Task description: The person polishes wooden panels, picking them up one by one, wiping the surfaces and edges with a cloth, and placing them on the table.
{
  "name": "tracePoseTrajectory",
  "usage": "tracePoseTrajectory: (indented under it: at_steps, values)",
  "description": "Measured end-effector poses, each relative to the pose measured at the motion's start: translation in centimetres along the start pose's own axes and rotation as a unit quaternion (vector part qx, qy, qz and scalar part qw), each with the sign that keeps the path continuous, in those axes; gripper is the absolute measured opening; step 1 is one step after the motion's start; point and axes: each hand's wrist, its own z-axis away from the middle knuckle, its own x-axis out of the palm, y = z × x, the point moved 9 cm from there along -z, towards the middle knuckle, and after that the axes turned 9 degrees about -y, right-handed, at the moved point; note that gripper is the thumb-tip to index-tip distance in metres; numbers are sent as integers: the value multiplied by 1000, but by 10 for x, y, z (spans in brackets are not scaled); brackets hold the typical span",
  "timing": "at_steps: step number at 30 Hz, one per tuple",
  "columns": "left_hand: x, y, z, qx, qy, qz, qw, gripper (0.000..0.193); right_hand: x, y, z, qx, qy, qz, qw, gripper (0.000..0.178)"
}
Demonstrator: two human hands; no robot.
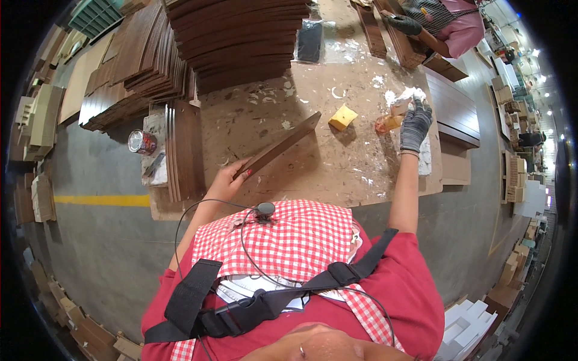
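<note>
My bare left hand (226, 182) grips the near end of a narrow dark-brown wooden board (280, 144), which tilts up over the worktable (319, 174). On the right, my right hand (415, 127), in a grey striped knit glove, reaches forward with its fingers bent around something at the table's right side. White crumpled material (419, 94) shows at its fingertips; what exactly the fingers hold is hidden. Just left of this hand lies an orange-amber container (388, 123). A yellow sponge-like block (343, 117) sits between the board and the container.
Tall stacks of dark-brown boards (241, 42) stand at the back left, with more panels (129, 72) beyond. A few boards (183, 150) and a tin can (142, 142) are at the left edge. Brown panels (454, 108) lie right. Another person's gloved hand (404, 24) works at the far right.
</note>
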Motion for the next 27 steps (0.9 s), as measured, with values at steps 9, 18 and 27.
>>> tracePoseTrajectory:
  at_steps: [9, 18, 27]
  values:
    - [5, 8, -3, 44, 2, -10, 999, 38, 3, 6, 13, 94, -142, 49, 984, 46]
    - [11, -53, 25, -147, 96, 72, 982, 32, 6, -12, 19, 21, -63, 138, 988, 45]
    - [3, -89, 30, -83, 185, 219, 954, 26, -2, 5, 26, 52, -47, -21, 997, 35]
